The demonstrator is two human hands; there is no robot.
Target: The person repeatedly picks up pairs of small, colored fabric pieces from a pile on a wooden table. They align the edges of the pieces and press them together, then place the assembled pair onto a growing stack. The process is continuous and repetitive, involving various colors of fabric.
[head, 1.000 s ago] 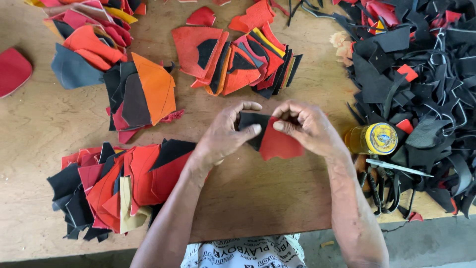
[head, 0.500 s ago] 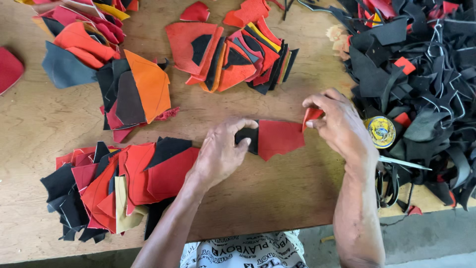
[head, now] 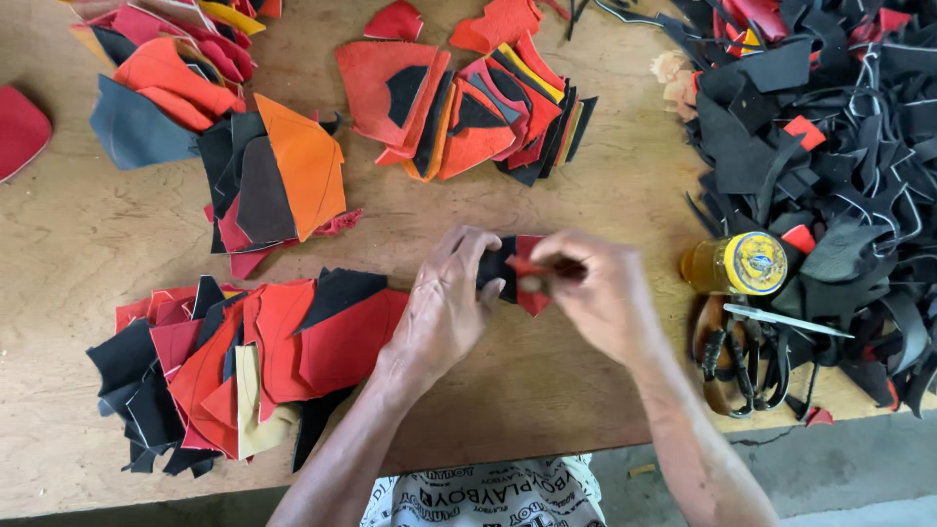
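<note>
Plywood tabletop [head: 605,195] fills the head view, with stacks of flat, matte red, orange and black cut pieces [head: 459,107] at twelve, more [head: 244,361] at eight, and a tangle of black offcuts [head: 830,146] at two beside a round amber tin [head: 732,263] and scissors [head: 742,351]. At centre, the left hand [head: 444,307] pins a black piece [head: 498,268] with curled fingers. The right hand [head: 600,293], further right half a second ago, has come back and pinches the red piece [head: 532,283] against it.

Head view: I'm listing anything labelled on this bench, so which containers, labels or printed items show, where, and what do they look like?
Glue bottle: lying on its side right of the right hand, amber body, round yellow and blue label on the end.
Printed shirt: bottom edge, below the table, white with black lettering.
No screens or signs.
</note>
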